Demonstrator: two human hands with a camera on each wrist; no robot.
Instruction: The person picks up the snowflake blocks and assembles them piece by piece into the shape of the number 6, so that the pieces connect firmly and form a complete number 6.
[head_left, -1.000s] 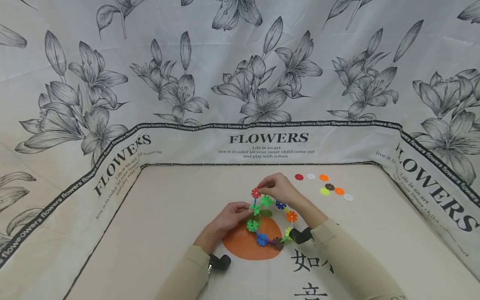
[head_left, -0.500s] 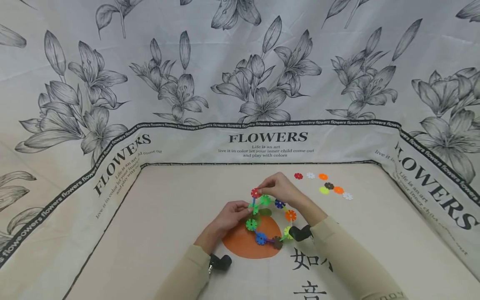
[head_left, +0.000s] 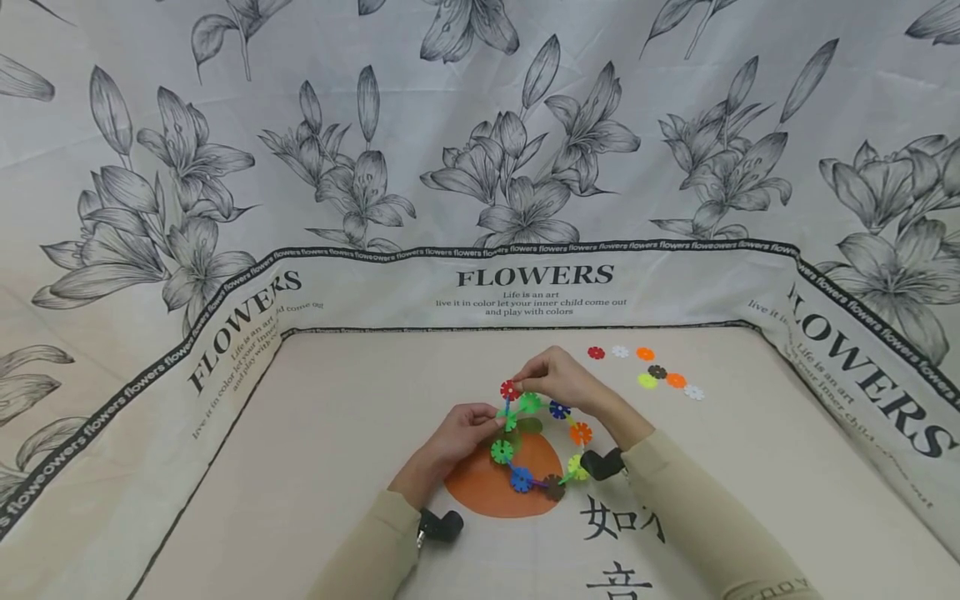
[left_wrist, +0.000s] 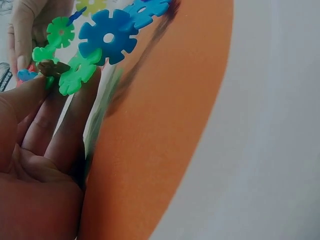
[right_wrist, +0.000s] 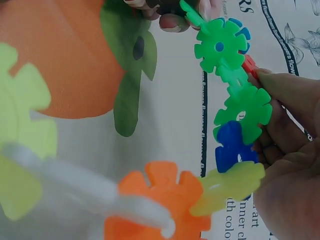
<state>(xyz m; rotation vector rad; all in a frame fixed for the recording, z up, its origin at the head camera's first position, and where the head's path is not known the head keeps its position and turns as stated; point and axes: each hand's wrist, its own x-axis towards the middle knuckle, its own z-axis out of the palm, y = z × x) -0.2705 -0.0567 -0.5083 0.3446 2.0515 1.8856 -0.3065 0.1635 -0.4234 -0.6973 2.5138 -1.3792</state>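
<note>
A closed loop of notched plastic snowflake discs point(head_left: 521, 479) hangs between the two hands, in green, blue, brown, yellow, orange and dark blue. On its left side my left hand point(head_left: 459, 437) pinches it by a brown disc point(left_wrist: 50, 68) beside a green disc point(left_wrist: 77, 75), between thumb and fingers. At the loop's far end my right hand point(head_left: 561, 379) pinches a red disc point(head_left: 509, 390), which joins a blue disc next to the green ones. In the right wrist view the red disc point(right_wrist: 250, 65) is mostly hidden behind the green discs and the thumb.
Several loose discs lie at the far right of the table: a red one point(head_left: 596, 353), white point(head_left: 619, 352), orange point(head_left: 645, 354), brown point(head_left: 657, 372) and yellow-green point(head_left: 647, 381) among them. The tablecloth bears an orange fruit print point(head_left: 480, 492). Printed fabric walls point(head_left: 536, 292) enclose the table.
</note>
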